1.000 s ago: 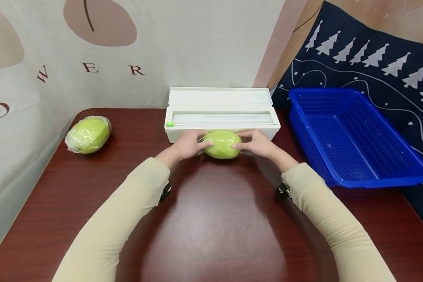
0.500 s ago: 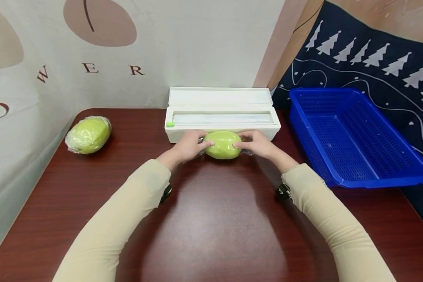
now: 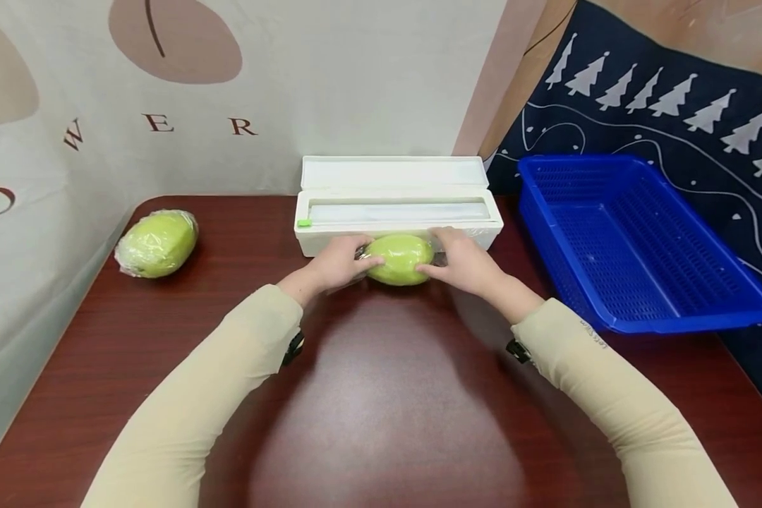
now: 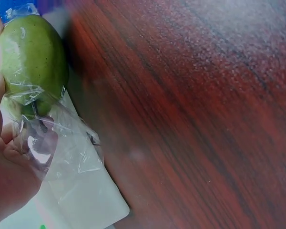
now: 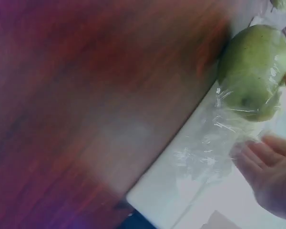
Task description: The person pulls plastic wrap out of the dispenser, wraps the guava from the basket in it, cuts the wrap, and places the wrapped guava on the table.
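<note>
A green oval fruit (image 3: 398, 259) in clear plastic wrap is between both hands, just in front of a white wrap dispenser (image 3: 396, 212) with its lid up. My left hand (image 3: 341, 262) grips the fruit's left end, thumb in front. My right hand (image 3: 466, 264) is at the other end, its thumb touching the fruit and its fingers spread. Loose plastic wrap (image 4: 71, 138) trails from the fruit past the left fingers in the left wrist view. In the right wrist view, more film (image 5: 205, 148) hangs between the fruit and the right fingers.
A second wrapped green fruit (image 3: 156, 243) lies at the table's far left. To the right stands a blue plastic basket (image 3: 660, 324) with slotted walls. A pale printed cloth (image 3: 368, 85) hangs behind the brown table (image 3: 381, 409).
The right hand has shifted slightly, its fingers rising and spreading at the fruit's right end. My left hand keeps its hold, and the fruit stays nearly in place.
</note>
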### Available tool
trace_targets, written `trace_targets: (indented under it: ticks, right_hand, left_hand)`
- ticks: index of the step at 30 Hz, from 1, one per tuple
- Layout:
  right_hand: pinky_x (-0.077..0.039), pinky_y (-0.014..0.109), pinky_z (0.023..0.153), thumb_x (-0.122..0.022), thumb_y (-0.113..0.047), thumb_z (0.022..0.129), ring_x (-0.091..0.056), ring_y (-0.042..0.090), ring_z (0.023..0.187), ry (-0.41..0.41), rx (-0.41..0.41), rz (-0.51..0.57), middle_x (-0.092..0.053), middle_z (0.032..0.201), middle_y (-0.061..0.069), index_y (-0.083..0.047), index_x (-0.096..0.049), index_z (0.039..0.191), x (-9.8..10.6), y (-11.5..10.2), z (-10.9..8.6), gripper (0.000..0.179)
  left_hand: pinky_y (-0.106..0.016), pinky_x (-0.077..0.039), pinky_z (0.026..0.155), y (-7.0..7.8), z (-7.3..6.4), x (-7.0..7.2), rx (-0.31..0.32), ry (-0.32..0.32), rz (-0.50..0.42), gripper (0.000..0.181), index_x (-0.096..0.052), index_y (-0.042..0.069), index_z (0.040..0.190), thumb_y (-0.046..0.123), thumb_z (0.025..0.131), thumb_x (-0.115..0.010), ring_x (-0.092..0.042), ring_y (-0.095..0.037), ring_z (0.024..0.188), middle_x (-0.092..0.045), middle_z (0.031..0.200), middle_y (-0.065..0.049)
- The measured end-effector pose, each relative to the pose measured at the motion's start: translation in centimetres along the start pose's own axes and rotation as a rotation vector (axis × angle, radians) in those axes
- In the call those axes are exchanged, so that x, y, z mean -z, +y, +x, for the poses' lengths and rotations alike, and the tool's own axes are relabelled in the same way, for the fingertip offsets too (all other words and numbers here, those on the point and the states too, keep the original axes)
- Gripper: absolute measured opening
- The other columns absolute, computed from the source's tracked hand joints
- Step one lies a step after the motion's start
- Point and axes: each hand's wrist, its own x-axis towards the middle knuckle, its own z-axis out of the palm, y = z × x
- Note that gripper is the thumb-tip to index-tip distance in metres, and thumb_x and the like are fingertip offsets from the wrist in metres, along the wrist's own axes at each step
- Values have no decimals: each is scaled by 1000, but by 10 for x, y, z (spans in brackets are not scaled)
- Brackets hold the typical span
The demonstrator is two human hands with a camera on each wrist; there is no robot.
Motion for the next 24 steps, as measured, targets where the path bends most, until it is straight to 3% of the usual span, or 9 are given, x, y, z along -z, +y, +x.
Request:
trace_targets:
  ticks: [4,9,16,24]
  right_hand:
    - [-38,45,104,-75,-38,77,-46,33,124,-10,115,-119,-50,132,19,1,-42,136,-1,-9,1,78]
    - [-40,42,103,-79,-29,74,-50,31,120,-36,167,-178,-54,128,18,1,-49,131,-5,-14,3,72]
    - [-43,42,98,-81,-27,71,-53,29,114,-32,158,-131,-56,123,15,-1,-52,128,-2,-10,3,68]
    - [-45,43,92,-81,-27,70,-56,28,106,2,244,-85,-59,115,13,-4,-57,120,1,-6,5,60]
  left_hand:
    - [-39,-43,98,-1,-1,-1,-5,5,6,43,-59,1,120,31,90,-62,-57,-25,110,-64,116,-14]
    - [-38,-44,96,-2,-4,-2,-12,31,-25,44,-59,2,120,31,87,-65,-57,-23,107,-64,114,-12]
    - [-39,-47,95,-8,-12,4,-1,37,-133,53,-52,2,129,26,84,-69,-60,-26,109,-59,126,-14]
    - [-40,-45,98,-17,-21,13,-21,40,-111,36,-61,-1,114,15,83,-70,-59,-30,111,-64,117,-17]
